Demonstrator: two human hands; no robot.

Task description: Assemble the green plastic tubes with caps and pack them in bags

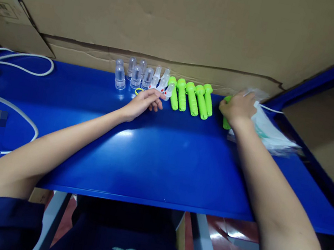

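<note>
My left hand (145, 105) rests low over the blue table, its fingers loosely bent and apart with nothing visible in them. Just behind it stand small clear pieces with white bases and red dots (162, 86), and a yellow ring (139, 91) lies by its knuckles. My right hand (240, 108) is closed around a lime-green plastic handle (227, 120) at the right; the fingers partly hide it. Between my hands, several matching green handles (192, 99) lie side by side in a row.
Clear ribbed plastic caps (135, 77) stand at the back left of the row. Clear plastic bags (270, 134) lie beside my right hand. White cable (21, 69) loops over the table's left side. Cardboard (173, 18) walls the back, and a blue metal frame (333, 81) rises at the right.
</note>
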